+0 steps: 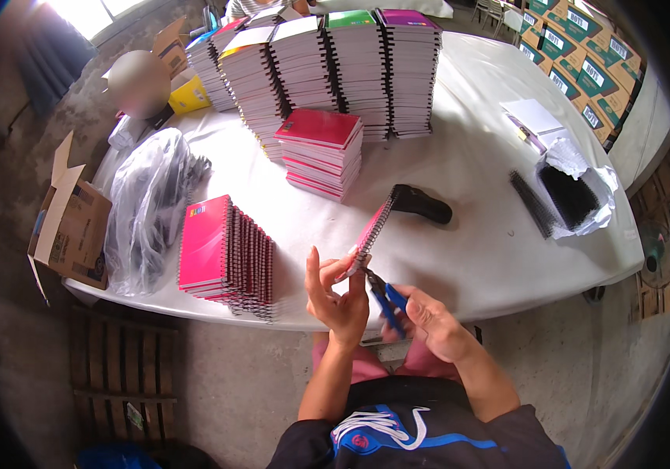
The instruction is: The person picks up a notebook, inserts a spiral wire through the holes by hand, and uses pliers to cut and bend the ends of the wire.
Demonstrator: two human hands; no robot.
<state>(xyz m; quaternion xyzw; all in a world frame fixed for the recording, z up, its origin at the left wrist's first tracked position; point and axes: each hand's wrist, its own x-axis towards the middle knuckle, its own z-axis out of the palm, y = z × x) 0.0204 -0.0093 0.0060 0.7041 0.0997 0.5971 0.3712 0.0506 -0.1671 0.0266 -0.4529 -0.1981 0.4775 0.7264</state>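
Observation:
My left hand [341,306] holds a pink spiral notebook [372,233] on edge, its spine coil facing right. Some of that hand's fingers are raised, the others closed on the notebook's near end. My right hand [435,322] is wrapped round blue-handled pliers [386,303]. The pliers' jaws meet the near end of the coil; whether they grip the wire is too small to tell. Left of my hands stands a stack of coil-bound pink notebooks [206,246]. Beyond them sits a pile of red-covered pads [321,152], with no coil visible on it.
A black curved object [422,205] lies behind the held notebook. Tall stacks of bound books [354,74] stand at the back. Clear plastic wrap [147,211] and an open carton [81,227] are left; black coils [568,195] on paper are right. Boxes [577,55] are piled far right.

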